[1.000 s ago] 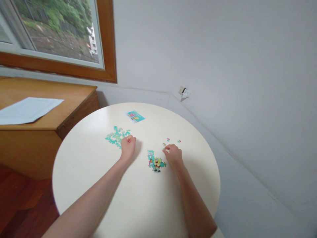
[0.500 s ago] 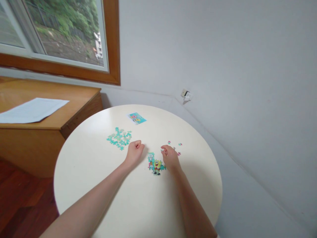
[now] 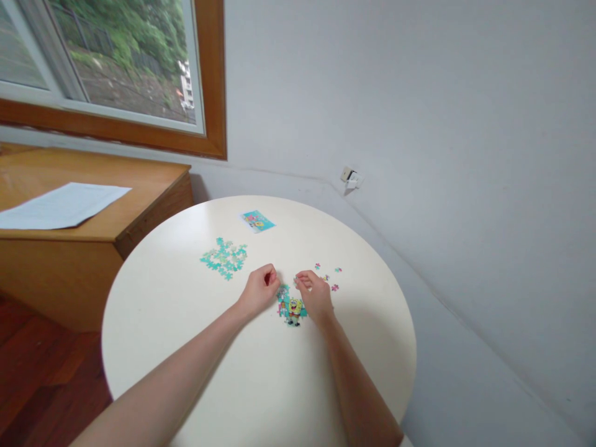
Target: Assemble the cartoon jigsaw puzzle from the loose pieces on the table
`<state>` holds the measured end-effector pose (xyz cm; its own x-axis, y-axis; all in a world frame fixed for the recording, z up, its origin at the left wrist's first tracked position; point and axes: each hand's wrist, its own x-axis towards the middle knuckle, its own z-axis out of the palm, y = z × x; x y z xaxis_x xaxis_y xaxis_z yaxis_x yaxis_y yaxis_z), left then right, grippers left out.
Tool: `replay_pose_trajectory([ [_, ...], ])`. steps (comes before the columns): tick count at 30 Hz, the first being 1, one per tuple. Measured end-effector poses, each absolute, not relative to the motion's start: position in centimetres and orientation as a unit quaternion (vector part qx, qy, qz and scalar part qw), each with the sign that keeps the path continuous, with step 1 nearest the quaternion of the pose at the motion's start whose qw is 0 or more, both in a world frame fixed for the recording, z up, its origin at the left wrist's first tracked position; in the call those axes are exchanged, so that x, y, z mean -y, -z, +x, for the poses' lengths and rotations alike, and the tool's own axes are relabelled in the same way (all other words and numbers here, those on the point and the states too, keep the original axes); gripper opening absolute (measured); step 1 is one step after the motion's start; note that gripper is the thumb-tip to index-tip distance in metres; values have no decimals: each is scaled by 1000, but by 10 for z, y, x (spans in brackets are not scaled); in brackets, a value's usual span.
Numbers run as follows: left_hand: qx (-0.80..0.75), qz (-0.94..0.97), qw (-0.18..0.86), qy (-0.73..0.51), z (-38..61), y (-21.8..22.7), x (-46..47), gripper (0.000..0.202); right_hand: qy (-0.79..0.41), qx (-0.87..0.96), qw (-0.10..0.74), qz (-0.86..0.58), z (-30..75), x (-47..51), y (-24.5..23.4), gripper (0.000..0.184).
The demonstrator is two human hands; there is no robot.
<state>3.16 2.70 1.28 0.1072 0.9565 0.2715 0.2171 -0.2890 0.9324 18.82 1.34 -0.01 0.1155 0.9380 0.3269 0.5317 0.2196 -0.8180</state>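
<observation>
Between thumb and fingertips, my right hand (image 3: 316,298) pinches a small pale puzzle piece (image 3: 297,280) just above the assembled part. That joined puzzle section (image 3: 294,308) shows a yellow square cartoon character and a teal one on a teal ground; my right hand hides its right edge. At its upper left corner, my left hand (image 3: 259,288) is curled closed, and whatever may be inside the fingers is hidden. Beyond my right hand lie several loose pink and teal pieces (image 3: 335,287). A larger spread of teal pieces (image 3: 226,257) lies to the left.
A round white table (image 3: 153,323) carries everything. Near its far edge lies a small picture card (image 3: 257,221). A wooden bench (image 3: 153,214) with a paper sheet (image 3: 69,205) stands left, under a window. Behind the table, the wall has a socket with a plug (image 3: 351,179).
Both hands have come closer together over the joined section. My right hand has moved left with its piece, and my left hand has shifted right to the section's corner.
</observation>
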Motion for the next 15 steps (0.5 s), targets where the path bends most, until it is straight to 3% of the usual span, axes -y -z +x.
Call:
replay_pose_trajectory([
  [15,-413,672,399,-468,36,-4,-27,3,-370,567,525,-516,179,-11,-6,20],
])
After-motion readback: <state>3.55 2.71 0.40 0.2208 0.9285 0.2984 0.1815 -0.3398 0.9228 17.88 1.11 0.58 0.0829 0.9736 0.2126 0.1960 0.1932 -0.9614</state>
